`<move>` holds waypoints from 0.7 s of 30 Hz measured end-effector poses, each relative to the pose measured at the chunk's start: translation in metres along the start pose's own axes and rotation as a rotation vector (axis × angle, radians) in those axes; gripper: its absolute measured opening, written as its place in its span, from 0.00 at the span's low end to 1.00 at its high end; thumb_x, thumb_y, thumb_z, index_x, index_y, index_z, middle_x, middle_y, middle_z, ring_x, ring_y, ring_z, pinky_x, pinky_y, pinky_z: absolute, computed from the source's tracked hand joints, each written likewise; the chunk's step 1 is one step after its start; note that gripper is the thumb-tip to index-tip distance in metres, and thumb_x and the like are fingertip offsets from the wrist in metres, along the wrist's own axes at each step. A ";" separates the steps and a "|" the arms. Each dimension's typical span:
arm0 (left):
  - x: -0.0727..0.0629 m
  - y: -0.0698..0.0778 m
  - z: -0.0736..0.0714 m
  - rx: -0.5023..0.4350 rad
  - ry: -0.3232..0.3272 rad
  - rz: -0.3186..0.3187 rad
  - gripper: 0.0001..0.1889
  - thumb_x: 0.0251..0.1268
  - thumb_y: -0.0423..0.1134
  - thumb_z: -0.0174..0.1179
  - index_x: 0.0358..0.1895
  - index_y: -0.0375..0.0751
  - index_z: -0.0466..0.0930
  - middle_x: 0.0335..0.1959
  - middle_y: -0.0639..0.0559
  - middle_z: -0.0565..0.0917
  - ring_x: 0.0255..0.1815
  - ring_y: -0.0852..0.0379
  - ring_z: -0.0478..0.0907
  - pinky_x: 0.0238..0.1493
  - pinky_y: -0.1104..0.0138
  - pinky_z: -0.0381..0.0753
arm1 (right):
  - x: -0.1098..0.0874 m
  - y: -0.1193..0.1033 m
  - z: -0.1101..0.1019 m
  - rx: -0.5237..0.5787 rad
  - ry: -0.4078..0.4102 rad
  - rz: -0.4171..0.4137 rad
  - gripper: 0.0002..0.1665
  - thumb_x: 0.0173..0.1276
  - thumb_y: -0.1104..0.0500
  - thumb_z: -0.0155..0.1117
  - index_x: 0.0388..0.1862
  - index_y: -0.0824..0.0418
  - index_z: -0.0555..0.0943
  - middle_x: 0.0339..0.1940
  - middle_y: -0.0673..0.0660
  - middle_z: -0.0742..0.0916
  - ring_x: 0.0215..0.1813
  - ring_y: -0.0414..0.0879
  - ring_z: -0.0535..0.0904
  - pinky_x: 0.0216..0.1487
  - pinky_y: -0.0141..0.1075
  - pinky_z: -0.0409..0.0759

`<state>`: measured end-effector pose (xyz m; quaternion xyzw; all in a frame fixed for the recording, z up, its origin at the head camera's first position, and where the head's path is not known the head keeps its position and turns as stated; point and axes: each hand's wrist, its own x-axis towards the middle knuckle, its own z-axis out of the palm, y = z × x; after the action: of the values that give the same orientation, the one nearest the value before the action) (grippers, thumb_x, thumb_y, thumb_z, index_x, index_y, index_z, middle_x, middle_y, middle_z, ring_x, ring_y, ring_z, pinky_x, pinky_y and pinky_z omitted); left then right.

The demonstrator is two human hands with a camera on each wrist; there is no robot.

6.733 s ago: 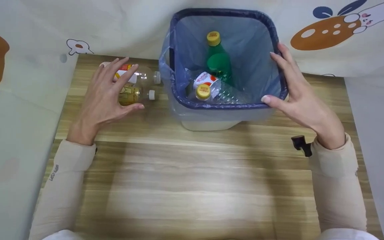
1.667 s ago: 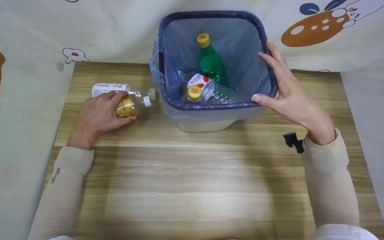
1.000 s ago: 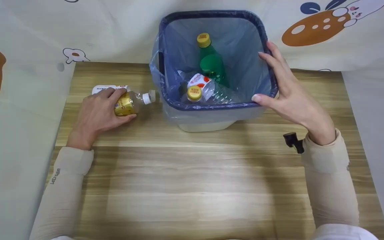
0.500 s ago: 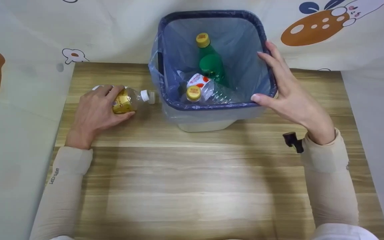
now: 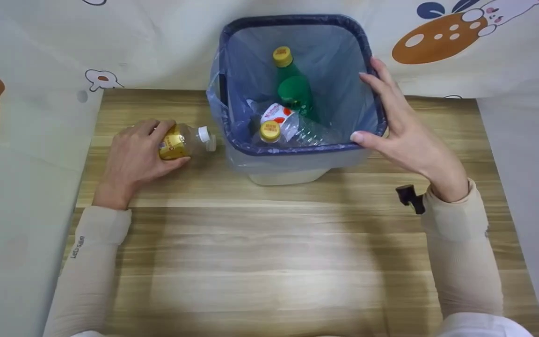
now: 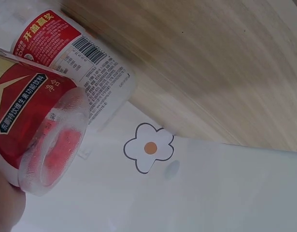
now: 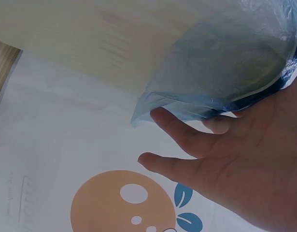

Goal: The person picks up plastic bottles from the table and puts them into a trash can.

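Observation:
In the head view my left hand [image 5: 134,152] grips a clear plastic bottle [image 5: 172,142] with a yellow label and white cap, lying on its side. A second bottle, with a clear cap [image 5: 211,143], is mostly hidden beneath the hand and first bottle; the left wrist view shows its white-and-red label [image 6: 90,63] alongside the held bottle's red base [image 6: 27,111]. My right hand [image 5: 412,126] holds the right rim of a bin [image 5: 293,150] lined with a bluish bag, thumb over the near corner. Inside lie a green bottle [image 5: 296,91] and a clear bottle [image 5: 311,132], both with yellow caps.
The bin stands on a wood-grain surface [image 5: 269,262] against a patterned cloth [image 5: 157,47] that hangs behind and at both sides. A black wrist mount [image 5: 410,198] juts inward from the right sleeve.
My left hand came down from hovering over the two bottles and took hold of the yellow-labelled one. That bottle has shifted away from me, over the other. My right hand keeps its hold.

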<state>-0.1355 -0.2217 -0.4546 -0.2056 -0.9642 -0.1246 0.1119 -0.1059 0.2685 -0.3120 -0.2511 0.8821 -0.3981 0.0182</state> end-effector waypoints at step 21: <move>-0.002 0.000 0.001 0.006 0.015 0.014 0.42 0.46 0.67 0.71 0.63 0.47 0.73 0.46 0.40 0.80 0.39 0.38 0.79 0.38 0.43 0.80 | 0.000 0.000 0.001 0.030 0.002 -0.003 0.52 0.64 0.49 0.71 0.79 0.57 0.54 0.83 0.52 0.45 0.81 0.44 0.39 0.78 0.47 0.44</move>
<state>-0.1336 -0.2219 -0.4562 -0.2113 -0.9622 -0.1223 0.1205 -0.1057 0.2683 -0.3126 -0.2515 0.8758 -0.4115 0.0206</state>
